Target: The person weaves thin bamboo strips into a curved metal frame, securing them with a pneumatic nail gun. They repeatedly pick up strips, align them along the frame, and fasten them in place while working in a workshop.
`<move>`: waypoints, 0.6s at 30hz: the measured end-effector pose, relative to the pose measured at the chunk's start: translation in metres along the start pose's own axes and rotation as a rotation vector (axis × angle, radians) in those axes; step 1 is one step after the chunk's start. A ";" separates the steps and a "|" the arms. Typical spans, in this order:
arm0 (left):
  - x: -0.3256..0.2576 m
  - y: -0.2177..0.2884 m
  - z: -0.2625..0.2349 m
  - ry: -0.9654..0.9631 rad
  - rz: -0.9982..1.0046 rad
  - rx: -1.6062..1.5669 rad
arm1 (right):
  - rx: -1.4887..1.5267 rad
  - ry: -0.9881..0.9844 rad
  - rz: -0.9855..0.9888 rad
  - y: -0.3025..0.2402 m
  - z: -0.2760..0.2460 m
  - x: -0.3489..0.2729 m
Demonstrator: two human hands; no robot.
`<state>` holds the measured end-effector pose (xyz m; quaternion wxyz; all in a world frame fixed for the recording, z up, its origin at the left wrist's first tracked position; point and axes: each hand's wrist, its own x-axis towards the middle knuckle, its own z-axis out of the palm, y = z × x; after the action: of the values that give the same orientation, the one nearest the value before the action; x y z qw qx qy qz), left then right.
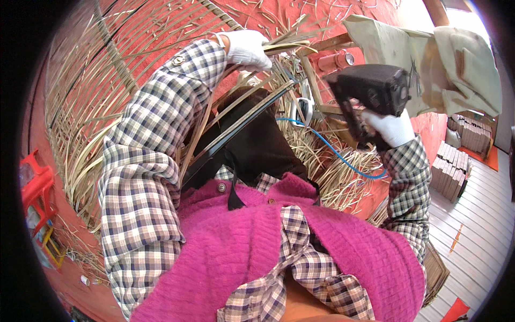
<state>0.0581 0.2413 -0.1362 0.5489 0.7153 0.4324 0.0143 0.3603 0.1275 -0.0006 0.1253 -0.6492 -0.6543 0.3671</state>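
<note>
My left hand (248, 49), in a white knit glove, is closed on a bundle of thin tan cane strips (289, 45) beside a woven frame. My right hand (390, 127), also gloved in white, is wrapped round the handle of a black staple gun (370, 88). The gun is raised to the right of the frame, apart from the strips, and slightly blurred. A blue air hose (340, 155) curves below it. Long strips (241, 121) slant across my dark-clothed lap. The fingertips of my left hand are partly hidden.
A large lattice of cane (129, 64) spreads over the red floor at the left. A red can (337, 61) and a wooden bar draped with pale cloth (418, 59) stand far right. A red plastic stool (37, 185) is at the left edge, stacked pale slabs (449, 169) at the right.
</note>
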 end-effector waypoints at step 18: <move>-0.035 0.018 0.019 0.245 0.185 0.186 | -0.882 0.444 0.411 0.181 -0.092 0.095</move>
<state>0.0563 0.2034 -0.1137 0.4199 0.7927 0.4276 0.1118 0.5447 0.2263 -0.0825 -0.0983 -0.8169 -0.5638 -0.0718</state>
